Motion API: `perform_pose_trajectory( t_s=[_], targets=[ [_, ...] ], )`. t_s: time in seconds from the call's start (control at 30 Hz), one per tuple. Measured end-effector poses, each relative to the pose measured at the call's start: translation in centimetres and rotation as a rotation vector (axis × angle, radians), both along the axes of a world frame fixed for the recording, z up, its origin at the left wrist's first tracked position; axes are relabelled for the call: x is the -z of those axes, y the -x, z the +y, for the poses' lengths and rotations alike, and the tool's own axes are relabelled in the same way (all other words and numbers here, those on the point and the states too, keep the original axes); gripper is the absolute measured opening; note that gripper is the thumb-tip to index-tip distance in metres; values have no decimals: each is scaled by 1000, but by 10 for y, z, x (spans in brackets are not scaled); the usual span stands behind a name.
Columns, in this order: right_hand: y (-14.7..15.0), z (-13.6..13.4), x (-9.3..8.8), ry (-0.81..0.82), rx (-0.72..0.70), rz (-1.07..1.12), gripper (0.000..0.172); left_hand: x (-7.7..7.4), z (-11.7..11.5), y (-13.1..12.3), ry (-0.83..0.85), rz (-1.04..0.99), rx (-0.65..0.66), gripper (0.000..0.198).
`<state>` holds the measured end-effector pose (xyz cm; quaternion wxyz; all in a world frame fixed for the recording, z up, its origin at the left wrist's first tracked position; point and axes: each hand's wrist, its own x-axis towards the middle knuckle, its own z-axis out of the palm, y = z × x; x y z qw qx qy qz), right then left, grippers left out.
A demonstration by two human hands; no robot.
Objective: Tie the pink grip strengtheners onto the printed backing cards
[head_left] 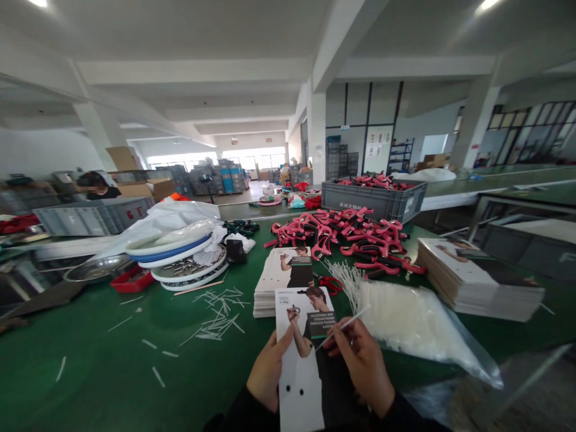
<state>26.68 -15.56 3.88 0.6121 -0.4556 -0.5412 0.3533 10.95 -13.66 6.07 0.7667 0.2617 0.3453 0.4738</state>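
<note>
- Left hand [270, 372]: grips the edge of a printed card [299, 390], raised above the green workbench [103, 354].
- Right hand [364, 366]: pinches a white cable tie [344, 326], its tip at the card's face.
- Just right: plastic bag of cable ties [418, 321].
- Farther: card stack [281, 291]; heap of red-and-black hand grippers [342, 234]; grey plastic crate [373, 201].

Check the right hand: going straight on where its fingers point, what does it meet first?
The right hand, pinching a white cable tie, would probably first meet the printed card in the left hand; depth is hard to judge.
</note>
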Motion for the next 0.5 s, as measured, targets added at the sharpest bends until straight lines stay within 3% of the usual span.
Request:
perform_pose_trajectory(
  t_s=[0.2,0.5],
  targets=[
    [5,7,-4,77,12,70,30,7,-5,6,-11,-51,26,28],
    [1,10,8,107,46,111,27,18,-5,4,80,-38,15,30]
  ],
)
